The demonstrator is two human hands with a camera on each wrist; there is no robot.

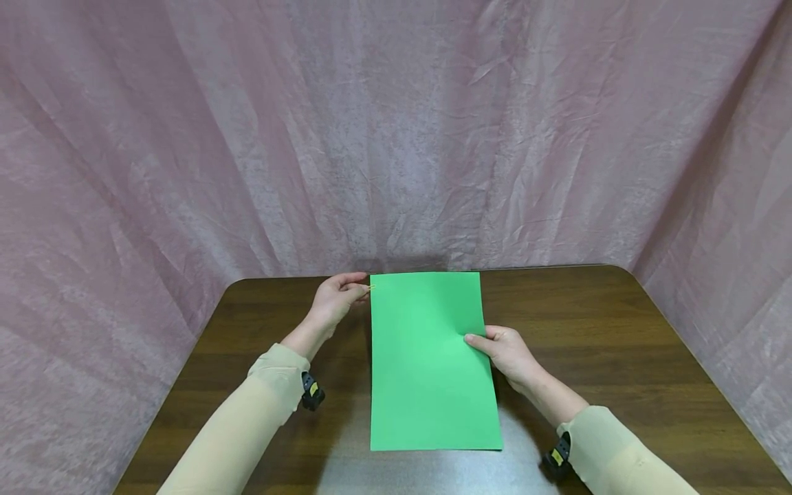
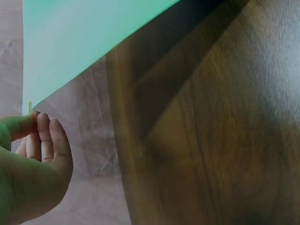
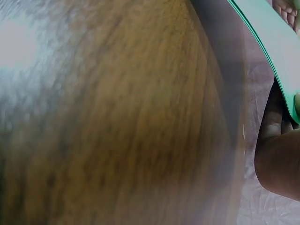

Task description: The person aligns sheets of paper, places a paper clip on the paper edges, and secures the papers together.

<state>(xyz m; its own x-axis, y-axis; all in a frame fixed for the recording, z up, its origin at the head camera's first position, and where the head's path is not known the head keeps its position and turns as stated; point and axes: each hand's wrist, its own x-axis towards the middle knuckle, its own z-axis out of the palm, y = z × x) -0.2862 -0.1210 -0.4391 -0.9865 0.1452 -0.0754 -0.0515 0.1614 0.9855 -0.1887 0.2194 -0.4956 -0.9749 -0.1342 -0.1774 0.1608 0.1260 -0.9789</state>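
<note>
Green sheets of paper [image 1: 427,392] are held up over the table, their layered edges [image 3: 262,47] showing in the right wrist view. My right hand [image 1: 510,354] grips them at the right edge, thumb on the front face and fingers behind. At the top left corner sits a small yellow paper clip [image 2: 30,107], partly over the paper's edge. The thumb and index finger of my left hand [image 1: 334,299] pinch the clip's outer end; the other fingers curl loosely beside it in the left wrist view.
Below the paper lies a dark brown wooden table [image 1: 619,357] with rounded far corners and a bright glare near the front. Pink curtains [image 1: 396,137] hang behind it and at both sides. Each sleeve has a black camera [image 1: 312,395] at the wrist.
</note>
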